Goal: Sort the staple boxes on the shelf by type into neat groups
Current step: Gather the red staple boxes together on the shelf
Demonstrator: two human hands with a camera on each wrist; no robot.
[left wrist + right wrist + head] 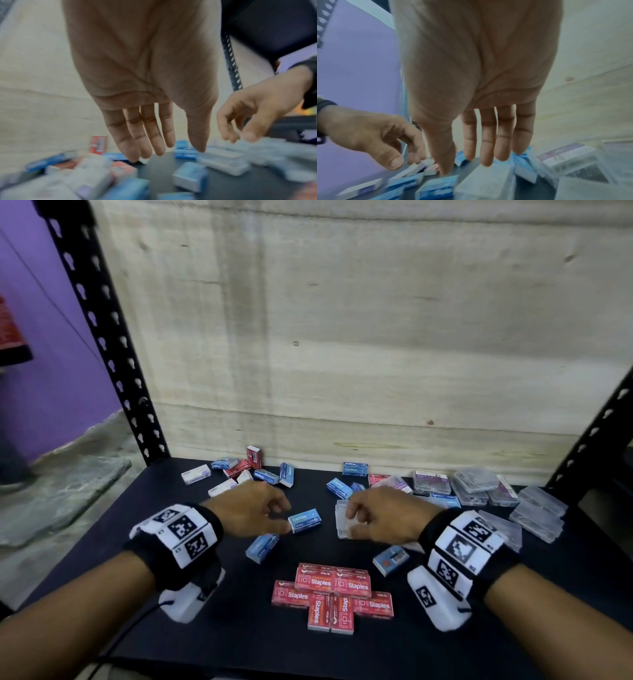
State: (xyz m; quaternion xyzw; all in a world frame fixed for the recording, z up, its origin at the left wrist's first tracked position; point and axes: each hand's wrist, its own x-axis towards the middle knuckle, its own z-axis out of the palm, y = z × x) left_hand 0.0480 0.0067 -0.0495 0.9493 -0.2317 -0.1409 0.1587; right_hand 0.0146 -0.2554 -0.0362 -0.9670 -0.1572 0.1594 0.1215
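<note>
On the dark shelf (113,546), several red staple boxes (332,594) lie grouped at the front middle. My left hand (282,517) hovers with its thumb beside a blue staple box (305,520); in the left wrist view its fingers (145,135) are straight and hold nothing. My right hand (352,520) is spread over a clear plastic case (340,522); its fingers (488,135) are straight and empty in the right wrist view. More blue boxes (262,547) lie scattered. Blue, red and white boxes (239,470) are mixed at the back left.
Clear plastic cases (534,515) are piled at the right. A blue-and-white box (390,559) lies under my right wrist. A wooden back panel (342,337) closes the shelf, and black slotted uprights (102,337) stand at both sides.
</note>
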